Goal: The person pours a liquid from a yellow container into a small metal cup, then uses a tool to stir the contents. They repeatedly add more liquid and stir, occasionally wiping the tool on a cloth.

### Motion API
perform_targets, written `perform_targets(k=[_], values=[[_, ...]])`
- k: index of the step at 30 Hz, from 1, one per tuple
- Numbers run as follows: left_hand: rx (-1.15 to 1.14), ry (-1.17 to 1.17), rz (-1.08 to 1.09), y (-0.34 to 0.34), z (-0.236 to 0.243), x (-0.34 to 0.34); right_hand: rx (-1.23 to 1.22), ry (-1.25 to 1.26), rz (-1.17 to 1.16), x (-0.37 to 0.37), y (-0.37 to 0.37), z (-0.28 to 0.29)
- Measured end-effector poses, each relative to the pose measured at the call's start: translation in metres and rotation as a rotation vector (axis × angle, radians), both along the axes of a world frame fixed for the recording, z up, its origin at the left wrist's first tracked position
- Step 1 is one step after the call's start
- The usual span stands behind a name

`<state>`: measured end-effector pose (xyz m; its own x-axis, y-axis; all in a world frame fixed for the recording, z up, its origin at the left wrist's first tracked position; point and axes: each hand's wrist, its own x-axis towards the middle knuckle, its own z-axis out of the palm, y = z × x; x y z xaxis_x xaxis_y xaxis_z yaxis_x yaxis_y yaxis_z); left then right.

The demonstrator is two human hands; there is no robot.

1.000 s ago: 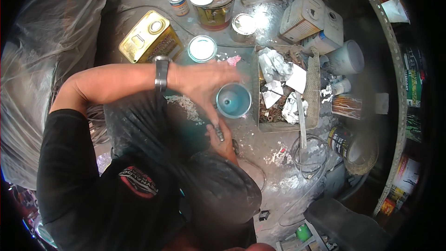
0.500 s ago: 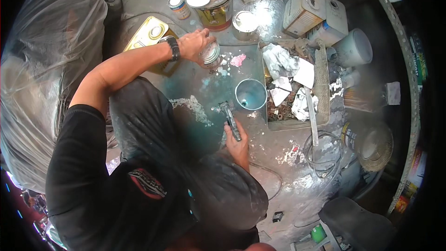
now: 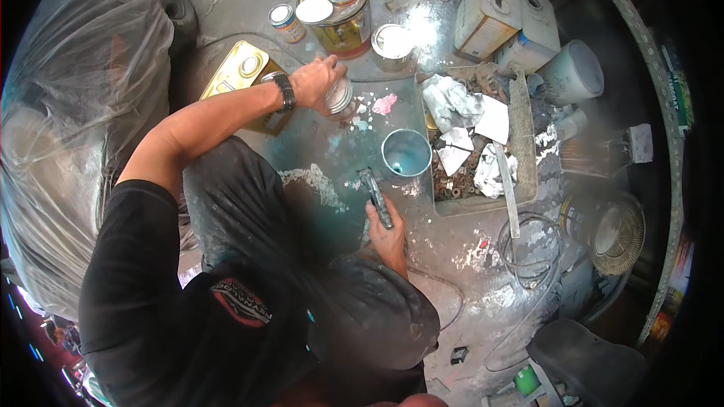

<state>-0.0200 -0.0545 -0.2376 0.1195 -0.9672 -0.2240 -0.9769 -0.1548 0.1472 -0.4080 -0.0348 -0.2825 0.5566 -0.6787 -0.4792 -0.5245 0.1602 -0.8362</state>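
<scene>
1. Right hand (image 3: 390, 235) is closed around a grey flat-bladed metal tool (image 3: 375, 197), low on the paint-stained floor.
2. Just beyond: open round teal-coated tin cup (image 3: 406, 153); its contents are unclear.
3. Left hand (image 3: 317, 83) is clamped on a small silver lidded can (image 3: 340, 97).
4. Rightward: grey rectangular tray (image 3: 523, 128) holding crumpled white rags (image 3: 451, 102).
5. Farthest: stacked gold paint tins (image 3: 337, 0).

Grey concrete floor (image 3: 483, 271) spattered with white and teal paint, clear plastic sheeting (image 3: 68, 105) heaped at left, perforated metal shelf rail (image 3: 641, 38) curving along right, bright daylight overhead.
</scene>
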Motion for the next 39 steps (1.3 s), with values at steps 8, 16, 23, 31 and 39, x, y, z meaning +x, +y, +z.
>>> perform_targets(k=[8,16,23,31,39], values=[[-0.013,-0.021,0.014,0.001,0.006,-0.006,0.118,-0.026,-0.099,0.004,-0.005,0.003],[-0.171,-0.025,0.014,0.014,0.003,-0.005,-0.099,-0.216,-0.135,0.001,0.001,-0.033],[-0.346,0.177,0.177,0.007,0.027,-0.006,0.063,-0.071,-0.066,0.002,-0.009,0.0],[-0.33,-0.005,0.078,-0.132,0.001,-0.011,-0.284,-0.11,0.038,-0.002,-0.004,-0.012],[-0.387,-0.069,0.09,-0.139,-0.021,-0.002,-0.274,-0.231,0.025,-0.006,-0.008,-0.006]])
